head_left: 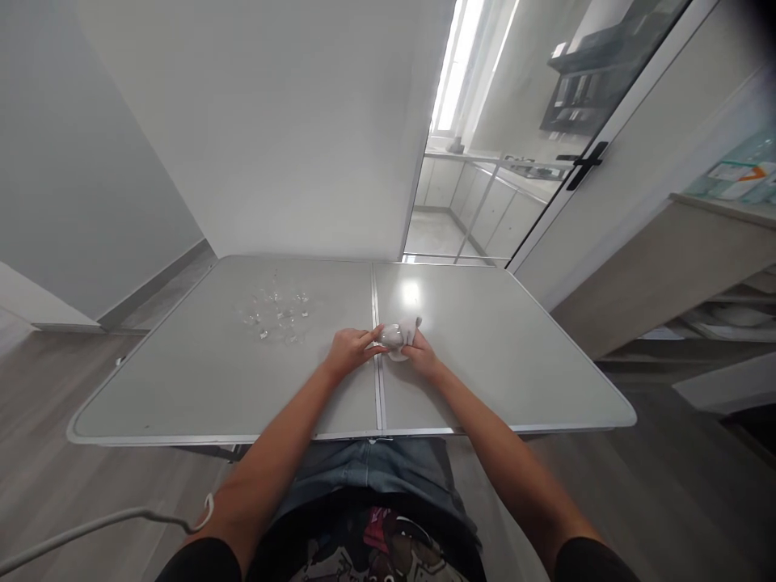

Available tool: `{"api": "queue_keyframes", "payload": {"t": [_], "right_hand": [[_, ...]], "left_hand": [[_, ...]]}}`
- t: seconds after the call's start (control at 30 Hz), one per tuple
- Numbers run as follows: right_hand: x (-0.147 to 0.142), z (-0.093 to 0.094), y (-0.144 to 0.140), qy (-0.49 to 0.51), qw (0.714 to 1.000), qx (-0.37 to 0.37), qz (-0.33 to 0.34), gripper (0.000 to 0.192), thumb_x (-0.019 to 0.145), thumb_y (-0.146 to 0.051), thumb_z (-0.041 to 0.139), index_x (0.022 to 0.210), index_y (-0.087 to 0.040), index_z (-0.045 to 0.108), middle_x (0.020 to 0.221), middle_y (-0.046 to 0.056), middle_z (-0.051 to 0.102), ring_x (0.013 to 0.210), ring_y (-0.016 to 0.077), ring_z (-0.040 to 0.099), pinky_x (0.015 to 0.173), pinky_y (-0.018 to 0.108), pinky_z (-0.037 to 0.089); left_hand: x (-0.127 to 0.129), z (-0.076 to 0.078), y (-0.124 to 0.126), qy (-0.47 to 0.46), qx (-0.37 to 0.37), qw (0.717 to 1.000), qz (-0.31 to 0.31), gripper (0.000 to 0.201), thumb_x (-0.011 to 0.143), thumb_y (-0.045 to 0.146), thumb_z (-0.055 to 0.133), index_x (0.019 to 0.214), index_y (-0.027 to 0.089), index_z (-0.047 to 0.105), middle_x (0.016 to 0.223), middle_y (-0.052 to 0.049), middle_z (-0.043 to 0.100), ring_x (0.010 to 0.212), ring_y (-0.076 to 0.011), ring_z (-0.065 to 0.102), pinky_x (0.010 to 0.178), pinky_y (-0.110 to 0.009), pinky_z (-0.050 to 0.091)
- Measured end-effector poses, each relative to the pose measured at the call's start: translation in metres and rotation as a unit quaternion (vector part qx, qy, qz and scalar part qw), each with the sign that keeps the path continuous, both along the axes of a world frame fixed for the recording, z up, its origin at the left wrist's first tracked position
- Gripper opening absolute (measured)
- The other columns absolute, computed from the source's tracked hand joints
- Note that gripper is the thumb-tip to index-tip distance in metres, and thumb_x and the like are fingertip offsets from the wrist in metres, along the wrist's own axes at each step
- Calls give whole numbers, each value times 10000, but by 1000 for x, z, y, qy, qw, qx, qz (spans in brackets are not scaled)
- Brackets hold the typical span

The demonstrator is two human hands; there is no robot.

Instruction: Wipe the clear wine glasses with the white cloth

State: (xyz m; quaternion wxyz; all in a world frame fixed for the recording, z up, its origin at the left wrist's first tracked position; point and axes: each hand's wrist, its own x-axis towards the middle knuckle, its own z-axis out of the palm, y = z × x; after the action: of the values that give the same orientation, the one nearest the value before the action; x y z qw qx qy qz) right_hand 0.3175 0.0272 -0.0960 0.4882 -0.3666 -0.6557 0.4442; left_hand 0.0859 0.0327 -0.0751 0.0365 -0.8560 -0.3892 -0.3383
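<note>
Over the table's middle seam, my left hand point(352, 349) grips one end of a small clear glass-like vessel point(391, 336) between thumb and fingers. Its exact kind is too small to tell. Opposite it, my right hand point(419, 354) is closed on a pale cloth point(410, 328), which is bunched against the vessel's right end. The right fingertips are partly hidden by the cloth. To the left on the tabletop stands a loose group of several small clear glass pieces point(280, 315), apart from both hands.
The light folding table point(485, 388) has a metal rim and a seam down the middle. Behind it are a white wall point(291, 145) and a glazed door with a black handle point(585, 166). Shelves point(685, 267) stand at the right. A white cable point(115, 517) runs by my left arm.
</note>
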Motion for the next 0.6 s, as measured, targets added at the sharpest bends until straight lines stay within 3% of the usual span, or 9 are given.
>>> {"api": "queue_keyframes", "payload": {"t": [0.1, 0.2, 0.33, 0.47, 0.6], "right_hand": [[4, -1, 2, -67, 996, 47, -24, 237, 719, -154, 555, 933, -253, 581, 887, 25, 620, 840, 222, 546, 850, 407, 478], [3, 3, 0, -86, 991, 69, -75, 267, 703, -151, 551, 950, -252, 557, 867, 26, 605, 819, 223, 532, 841, 416, 470], [-3, 12, -6, 22, 995, 3, -100, 338, 682, -162, 543, 1008, -247, 573, 930, 31, 627, 868, 226, 553, 816, 391, 472], [-4, 18, -9, 152, 982, -94, -69, 354, 626, -186, 580, 978, -220, 595, 861, 15, 623, 794, 201, 557, 705, 316, 459], [0, 24, -8, 91, 993, -71, -18, 251, 600, -168, 601, 847, -209, 619, 756, 1, 605, 713, 178, 519, 660, 295, 436]], "left_hand": [[-1, 1, -1, 10, -15, 1000, -4, 498, 876, 583, 638, 1270, 284, 687, 709, -48, 727, 611, -151, 621, 584, -248, 324], [0, 2, -4, 7, -12, 1000, 10, 496, 875, 571, 646, 1268, 271, 690, 719, -53, 734, 609, -154, 617, 593, -253, 325], [3, 3, -6, -6, -23, 999, 32, 482, 880, 562, 645, 1240, 248, 705, 721, -62, 738, 618, -156, 622, 609, -247, 338], [5, 0, -5, -39, -42, 998, 19, 498, 853, 563, 678, 1241, 252, 707, 728, -51, 742, 620, -146, 627, 620, -237, 360], [3, -4, -2, -66, -49, 997, 5, 488, 825, 555, 714, 1241, 299, 709, 743, -24, 747, 610, -128, 623, 625, -227, 372]]}}
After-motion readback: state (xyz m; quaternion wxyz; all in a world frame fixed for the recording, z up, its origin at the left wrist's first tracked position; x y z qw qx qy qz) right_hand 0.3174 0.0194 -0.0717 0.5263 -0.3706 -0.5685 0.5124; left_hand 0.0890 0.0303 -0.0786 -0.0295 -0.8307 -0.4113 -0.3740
